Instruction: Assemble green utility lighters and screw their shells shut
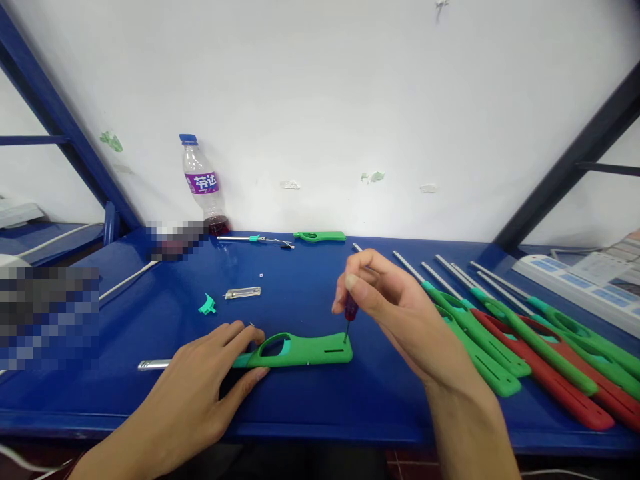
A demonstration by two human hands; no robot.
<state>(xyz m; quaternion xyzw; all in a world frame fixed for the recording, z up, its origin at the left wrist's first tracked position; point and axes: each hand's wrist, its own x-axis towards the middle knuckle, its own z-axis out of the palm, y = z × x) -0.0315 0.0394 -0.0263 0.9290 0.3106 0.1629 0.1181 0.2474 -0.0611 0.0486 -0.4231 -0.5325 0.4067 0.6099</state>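
A green long-nosed lighter (pixel 305 350) lies flat on the blue table (pixel 310 407), its metal tube (pixel 154 365) pointing left. My left hand (pixel 200 387) rests on the table with thumb and fingers pinching the lighter's front end. My right hand (pixel 395 313) is closed on a small red-handled screwdriver (pixel 349 315), held upright with its tip on the lighter's rear end.
Several green and red lighters (pixel 520 340) lie in a row at the right. A drink bottle (pixel 203 183) stands by the back wall, with a green shell (pixel 320 236) and tube part (pixel 255 239) near it. A small teal piece (pixel 207 305) and metal strip (pixel 243 293) lie left of centre. A power strip (pixel 575 283) sits far right.
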